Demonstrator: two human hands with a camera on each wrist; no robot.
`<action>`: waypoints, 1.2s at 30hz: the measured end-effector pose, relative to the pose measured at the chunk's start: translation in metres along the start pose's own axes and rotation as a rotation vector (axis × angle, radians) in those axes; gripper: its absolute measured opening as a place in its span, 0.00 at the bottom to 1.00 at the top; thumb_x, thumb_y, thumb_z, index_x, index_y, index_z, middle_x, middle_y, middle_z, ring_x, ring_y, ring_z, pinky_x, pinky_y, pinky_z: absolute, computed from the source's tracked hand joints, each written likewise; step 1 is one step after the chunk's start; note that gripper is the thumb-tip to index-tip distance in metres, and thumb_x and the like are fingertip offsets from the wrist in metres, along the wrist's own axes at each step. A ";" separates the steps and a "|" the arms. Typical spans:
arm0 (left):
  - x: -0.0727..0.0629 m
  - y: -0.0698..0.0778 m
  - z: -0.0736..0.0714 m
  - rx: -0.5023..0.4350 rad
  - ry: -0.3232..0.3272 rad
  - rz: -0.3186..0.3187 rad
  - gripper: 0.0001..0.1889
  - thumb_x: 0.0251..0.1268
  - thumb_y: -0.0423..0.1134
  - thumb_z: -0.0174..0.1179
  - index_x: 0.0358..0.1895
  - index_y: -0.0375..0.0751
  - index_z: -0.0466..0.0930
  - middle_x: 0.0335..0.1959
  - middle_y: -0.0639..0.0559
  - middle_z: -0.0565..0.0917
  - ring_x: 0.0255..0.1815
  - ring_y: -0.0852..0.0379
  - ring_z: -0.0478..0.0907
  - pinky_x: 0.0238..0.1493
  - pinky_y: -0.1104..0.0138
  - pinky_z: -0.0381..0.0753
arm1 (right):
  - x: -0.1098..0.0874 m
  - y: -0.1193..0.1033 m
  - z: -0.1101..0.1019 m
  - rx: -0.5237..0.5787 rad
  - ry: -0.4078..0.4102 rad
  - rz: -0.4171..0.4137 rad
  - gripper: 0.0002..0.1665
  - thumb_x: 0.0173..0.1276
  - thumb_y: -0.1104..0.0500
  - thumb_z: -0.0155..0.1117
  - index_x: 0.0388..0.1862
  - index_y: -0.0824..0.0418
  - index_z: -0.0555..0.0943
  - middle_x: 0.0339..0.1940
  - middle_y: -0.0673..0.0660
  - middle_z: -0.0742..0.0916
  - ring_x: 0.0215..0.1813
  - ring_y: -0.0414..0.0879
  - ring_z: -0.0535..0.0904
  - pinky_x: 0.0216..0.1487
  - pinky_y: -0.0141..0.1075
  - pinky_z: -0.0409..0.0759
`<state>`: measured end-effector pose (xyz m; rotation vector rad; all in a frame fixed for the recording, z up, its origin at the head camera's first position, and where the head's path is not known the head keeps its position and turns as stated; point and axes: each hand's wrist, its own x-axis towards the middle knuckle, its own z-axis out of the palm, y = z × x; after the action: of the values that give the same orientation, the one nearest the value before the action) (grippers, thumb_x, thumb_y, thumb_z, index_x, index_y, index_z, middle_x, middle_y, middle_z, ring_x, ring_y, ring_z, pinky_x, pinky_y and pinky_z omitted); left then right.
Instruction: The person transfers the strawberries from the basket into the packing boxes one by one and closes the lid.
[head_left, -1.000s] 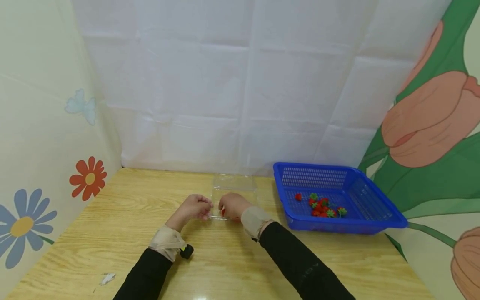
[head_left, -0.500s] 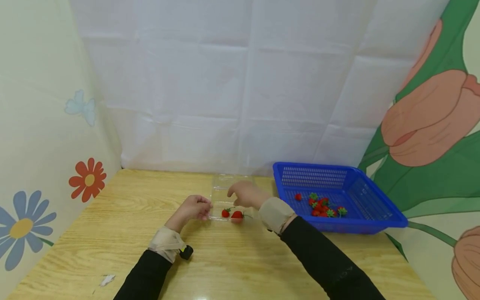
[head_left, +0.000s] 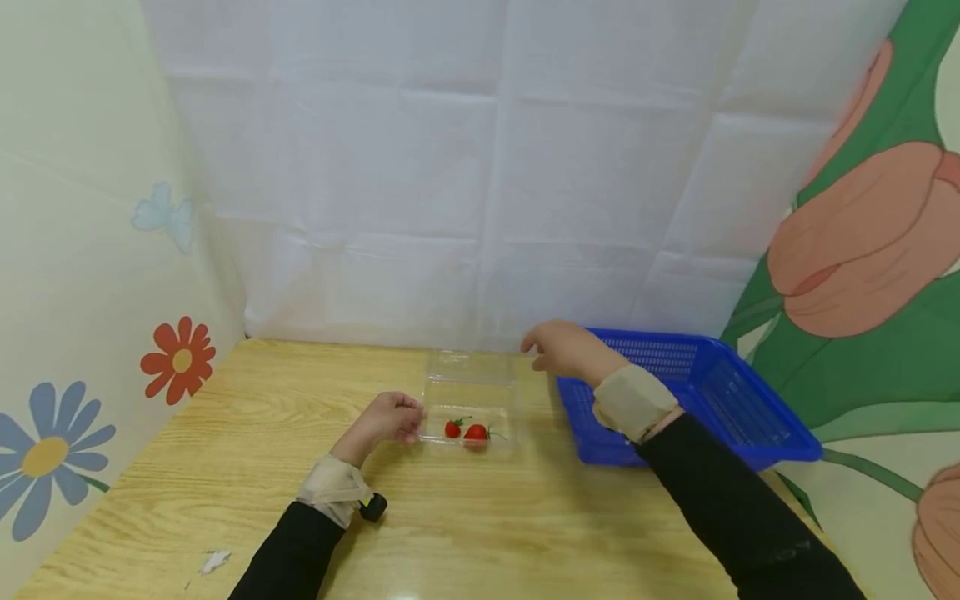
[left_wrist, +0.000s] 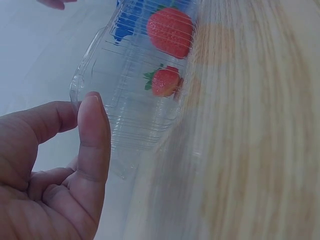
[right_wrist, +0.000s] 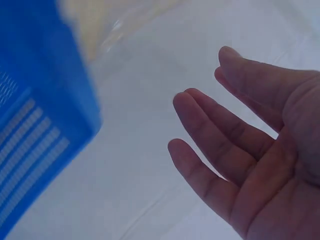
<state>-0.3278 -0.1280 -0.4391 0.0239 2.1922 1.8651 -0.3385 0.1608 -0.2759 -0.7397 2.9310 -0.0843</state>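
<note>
A clear plastic clamshell box [head_left: 450,396] stands on the table with its lid [head_left: 470,365] folded back. Inside lie a small strawberry [head_left: 453,428] and a larger strawberry [head_left: 476,433], both red with green leaves. My left hand [head_left: 384,419] pinches the box's left rim between thumb and forefinger, as the left wrist view shows up close. Above the near left edge of the blue basket [head_left: 609,454], my right hand [head_left: 573,350] is in the air. Its fingers are loosely bent and hold nothing in the right wrist view. The right arm hides the basket's contents.
The wooden table [head_left: 435,533] ends at a white cloth backdrop [head_left: 375,208]. Printed flower panels border both sides. A torn pale patch [head_left: 216,561] marks the tabletop at the front left.
My right hand has lifted out of the box and moved right to the blue basket, leaving the two strawberries uncovered in the box. The left hand has stayed at the rim.
</note>
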 end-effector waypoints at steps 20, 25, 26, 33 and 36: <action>0.001 -0.001 -0.001 -0.021 0.006 0.007 0.08 0.71 0.27 0.56 0.47 0.23 0.76 0.30 0.42 0.82 0.22 0.59 0.78 0.25 0.71 0.83 | 0.001 0.100 0.009 0.004 0.067 0.064 0.15 0.67 0.65 0.71 0.51 0.70 0.85 0.48 0.67 0.87 0.49 0.61 0.84 0.53 0.54 0.83; 0.000 -0.002 0.001 -0.004 -0.001 0.003 0.08 0.72 0.28 0.56 0.47 0.25 0.76 0.30 0.42 0.82 0.24 0.58 0.78 0.26 0.70 0.84 | 0.003 0.123 0.025 0.011 0.042 0.037 0.13 0.64 0.65 0.72 0.46 0.71 0.86 0.41 0.64 0.88 0.45 0.60 0.84 0.51 0.53 0.83; 0.000 -0.001 0.001 -0.002 0.000 0.002 0.07 0.72 0.28 0.56 0.47 0.25 0.77 0.30 0.42 0.82 0.24 0.58 0.78 0.26 0.70 0.84 | 0.004 0.126 0.028 0.014 0.032 0.036 0.13 0.64 0.65 0.72 0.46 0.71 0.86 0.40 0.64 0.88 0.45 0.59 0.84 0.50 0.53 0.83; -0.001 0.000 0.000 0.003 -0.006 0.013 0.08 0.72 0.29 0.56 0.47 0.25 0.76 0.31 0.42 0.82 0.24 0.58 0.78 0.26 0.70 0.84 | 0.011 0.144 0.049 0.078 -0.016 0.068 0.13 0.65 0.66 0.70 0.47 0.69 0.86 0.44 0.65 0.88 0.48 0.61 0.84 0.50 0.53 0.84; -0.001 0.000 -0.001 0.004 -0.005 0.020 0.09 0.72 0.28 0.56 0.48 0.24 0.76 0.31 0.41 0.82 0.24 0.59 0.78 0.26 0.69 0.84 | 0.014 0.150 0.056 0.085 -0.023 0.082 0.13 0.64 0.67 0.70 0.47 0.70 0.86 0.46 0.66 0.88 0.49 0.63 0.84 0.50 0.53 0.84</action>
<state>-0.3270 -0.1288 -0.4386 0.0521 2.2002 1.8694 -0.4142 0.2849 -0.3448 -0.6037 2.9115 -0.1900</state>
